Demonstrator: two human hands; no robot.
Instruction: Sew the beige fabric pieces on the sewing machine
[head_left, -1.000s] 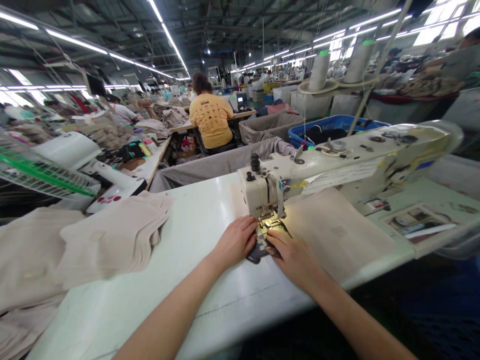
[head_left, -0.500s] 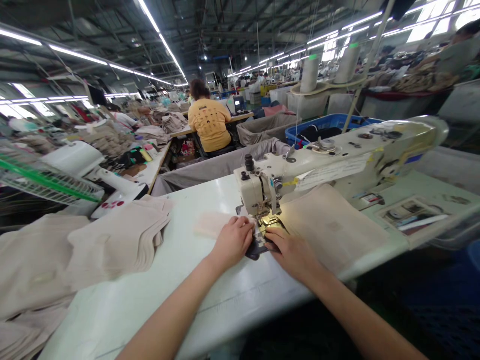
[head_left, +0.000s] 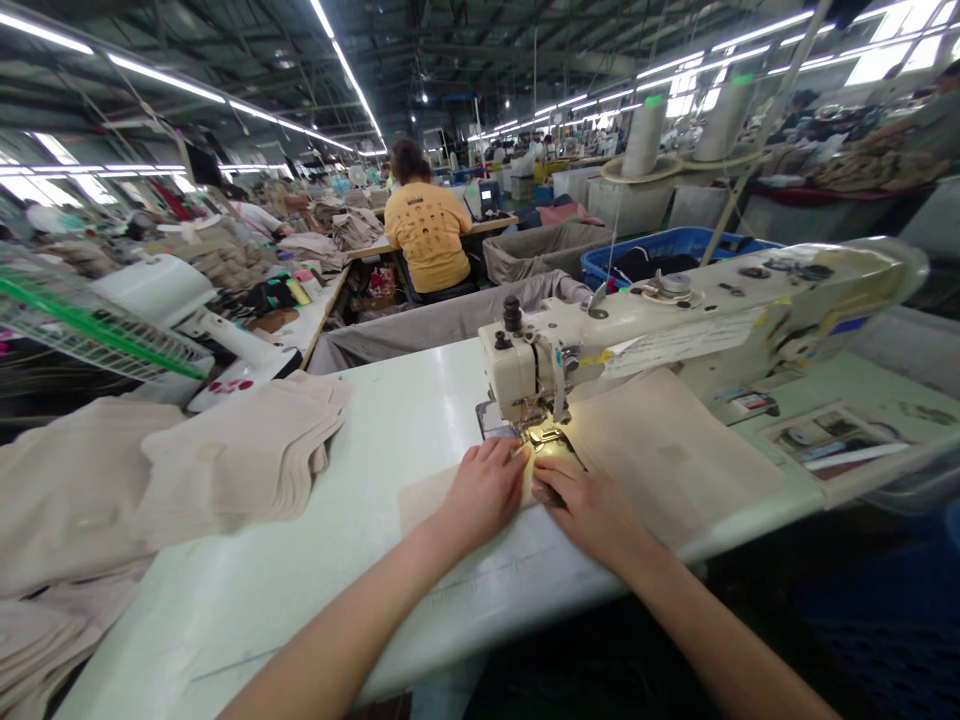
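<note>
Under the needle end of a cream sewing machine [head_left: 517, 375], both of my hands meet at the lit metal plate. My left hand [head_left: 491, 485] presses its closed fingers onto a small beige fabric piece [head_left: 424, 497], whose free end lies flat to the left. My right hand [head_left: 583, 505] has its fingers curled together at the right edge of that piece, just in front of the presser foot; its fingertips are partly hidden. A larger beige fabric panel [head_left: 675, 455] lies flat to the right, beneath the machine arm.
Stacks of beige fabric pieces [head_left: 240, 455] lie on the left of the pale table [head_left: 300, 590]. Behind them stand a white fan [head_left: 247, 355] and a green-edged wire rack [head_left: 97, 325]. A grey cloth-lined bin [head_left: 442, 322] borders the far edge. A person in yellow [head_left: 429, 235] sits beyond.
The small fabric piece has shifted toward me beside the needle. My left hand has come slightly nearer and to the right with it. My right hand stays almost in place.
</note>
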